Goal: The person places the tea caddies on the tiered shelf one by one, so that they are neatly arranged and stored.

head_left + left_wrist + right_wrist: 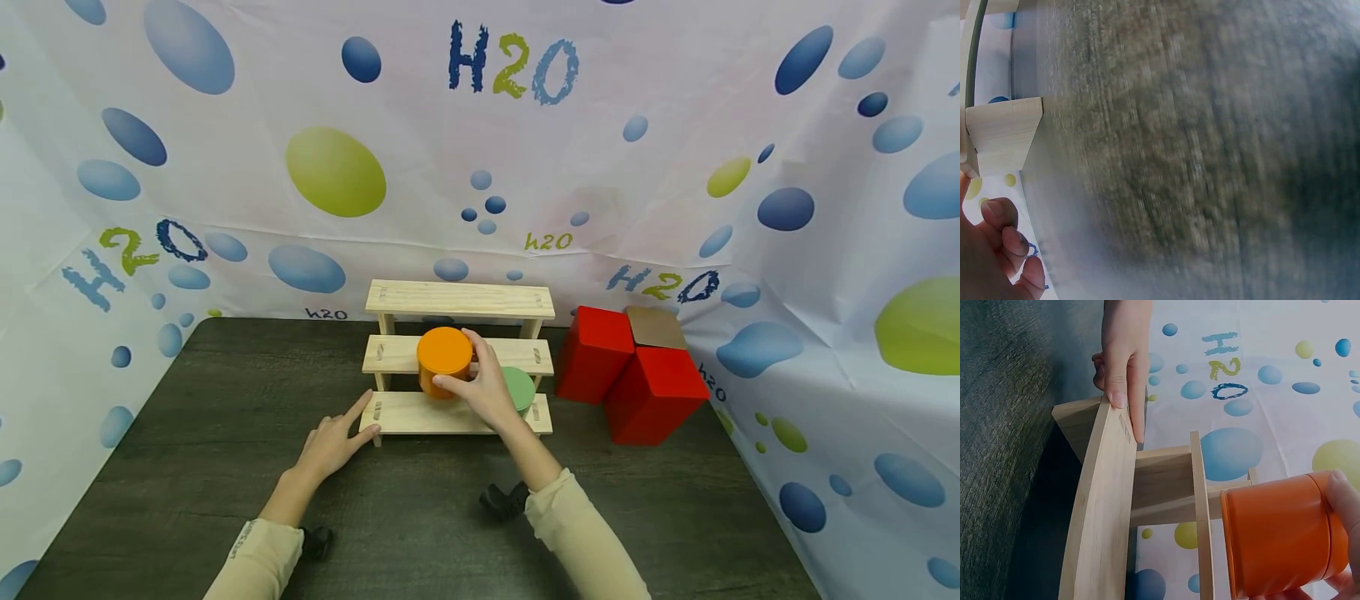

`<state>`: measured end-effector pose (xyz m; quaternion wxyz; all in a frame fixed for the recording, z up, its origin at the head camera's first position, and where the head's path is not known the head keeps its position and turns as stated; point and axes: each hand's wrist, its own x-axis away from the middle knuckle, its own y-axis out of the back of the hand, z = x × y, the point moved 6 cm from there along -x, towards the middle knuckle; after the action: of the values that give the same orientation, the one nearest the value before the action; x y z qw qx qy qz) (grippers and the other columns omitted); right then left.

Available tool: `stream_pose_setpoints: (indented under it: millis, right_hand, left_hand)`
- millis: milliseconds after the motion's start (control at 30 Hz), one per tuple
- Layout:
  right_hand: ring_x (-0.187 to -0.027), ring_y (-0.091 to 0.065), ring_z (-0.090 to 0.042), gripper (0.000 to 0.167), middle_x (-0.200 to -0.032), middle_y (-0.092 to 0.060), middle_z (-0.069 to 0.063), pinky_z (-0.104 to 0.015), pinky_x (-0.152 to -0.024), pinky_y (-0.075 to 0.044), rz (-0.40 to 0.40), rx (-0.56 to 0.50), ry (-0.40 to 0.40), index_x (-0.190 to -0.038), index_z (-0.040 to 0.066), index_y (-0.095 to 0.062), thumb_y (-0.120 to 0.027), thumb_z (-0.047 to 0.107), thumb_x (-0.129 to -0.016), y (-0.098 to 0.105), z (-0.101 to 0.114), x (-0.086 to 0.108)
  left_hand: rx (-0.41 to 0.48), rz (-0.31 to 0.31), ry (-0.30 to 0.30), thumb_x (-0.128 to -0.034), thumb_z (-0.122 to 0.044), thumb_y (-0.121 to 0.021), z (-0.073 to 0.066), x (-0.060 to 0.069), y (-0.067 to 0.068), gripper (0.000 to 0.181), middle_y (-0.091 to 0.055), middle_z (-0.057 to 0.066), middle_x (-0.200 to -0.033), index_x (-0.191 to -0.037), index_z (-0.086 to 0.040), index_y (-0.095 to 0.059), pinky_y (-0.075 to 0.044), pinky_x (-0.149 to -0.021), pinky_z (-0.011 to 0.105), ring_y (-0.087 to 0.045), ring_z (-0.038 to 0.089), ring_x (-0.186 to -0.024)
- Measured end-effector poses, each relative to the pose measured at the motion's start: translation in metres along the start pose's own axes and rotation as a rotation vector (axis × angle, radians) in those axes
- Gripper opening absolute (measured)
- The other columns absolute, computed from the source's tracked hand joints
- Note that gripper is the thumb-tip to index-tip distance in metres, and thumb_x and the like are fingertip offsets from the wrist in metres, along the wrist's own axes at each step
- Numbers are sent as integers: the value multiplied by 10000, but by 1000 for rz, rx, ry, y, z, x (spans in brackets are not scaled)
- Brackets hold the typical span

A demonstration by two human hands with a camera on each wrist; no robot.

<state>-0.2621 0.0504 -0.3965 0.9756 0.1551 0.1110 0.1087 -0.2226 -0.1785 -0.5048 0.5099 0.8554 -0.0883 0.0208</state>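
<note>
My right hand point(483, 383) grips an orange lidded canister point(442, 367), which is upright in front of the middle tier of a three-tier wooden shelf point(465, 298). In the right wrist view the canister's base is just above a plank, apart from it as far as I can see. My left hand point(330, 442) holds the left end of the lowest plank between thumb and forefinger, its other fingers loosely bent. A round green lidded container point(519, 385) stands at the right of the lowest tier, partly hidden by my right hand.
Two red boxes point(656, 392) and a brown box point(655, 326) stand close together right of the shelf. Behind the dark wooden table point(225, 400) hangs a white sheet point(420, 125) with blue and green spots. Black wrist mounts point(504, 502) are on both forearms.
</note>
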Motion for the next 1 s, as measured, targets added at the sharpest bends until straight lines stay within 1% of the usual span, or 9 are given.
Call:
stream_pose_setpoints:
  millis: [200,367,567,600,733,833,900,1000]
  right_hand:
    - [-1058,-521,-304,794,-1318,-370,-174,-416,-909,-431,-11,-9,-22,-1408,109,-301,-749,218,-762,-1,-3,-3]
    - [-1068,-517,-315,788,-1315,-367,-188,-424,-900,-435,-4,-15,-44,-1415,107,-289,-736,219,-776,-2,-4,-5]
    - [-1100,-495,-350,785,-1333,-353,-215,-456,-914,-420,-2,-36,-89,-1425,88,-270,-722,163,-787,-3,-5,-7]
    - [-1099,-494,-360,784,-1331,-351,-225,-463,-912,-419,-2,-39,-93,-1424,78,-268,-719,150,-787,-3,-3,-6]
    - [-1104,-487,-395,751,-1317,-352,-260,-475,-906,-423,-2,-37,-89,-1416,29,-262,-691,99,-803,0,16,-2]
    - [-1113,-478,-406,734,-1308,-364,-267,-471,-908,-422,-9,-19,-68,-1407,-10,-256,-674,74,-810,1,29,1]
    - [-1129,-468,-403,741,-1312,-373,-259,-471,-915,-416,-15,-8,-58,-1406,-14,-254,-680,87,-808,0,27,-1]
    - [-1156,-458,-381,763,-1326,-386,-228,-472,-929,-407,-24,-9,-50,-1415,9,-247,-692,124,-806,-2,12,-8]
  left_hand:
    - [0,-3,-3,-904,-537,-444,0,0,-1,708,-476,305,-1267,-1464,-165,-220,-355,-832,636,-440,533,-1099]
    - [-4,-5,1,-901,-544,-442,-1,0,-1,717,-483,310,-1256,-1463,-156,-223,-362,-829,631,-449,528,-1091]
    - [-6,5,13,-903,-532,-450,-1,0,-1,712,-482,308,-1258,-1465,-161,-220,-365,-828,627,-446,525,-1097]
    - [-7,7,15,-902,-535,-448,-1,0,-1,713,-480,309,-1260,-1465,-163,-219,-365,-829,626,-444,525,-1099]
    - [-9,9,17,-899,-552,-438,-1,1,-1,721,-479,311,-1259,-1465,-162,-220,-370,-821,624,-445,525,-1096]
    - [-8,9,17,-897,-559,-435,-1,1,-1,725,-480,311,-1258,-1464,-162,-222,-370,-821,625,-446,524,-1095]
    - [-8,6,17,-898,-555,-437,0,1,-1,723,-479,312,-1258,-1464,-160,-221,-368,-821,627,-448,523,-1093]
    - [-6,1,14,-899,-549,-441,0,0,-1,719,-478,309,-1262,-1465,-166,-219,-367,-825,627,-453,519,-1090]
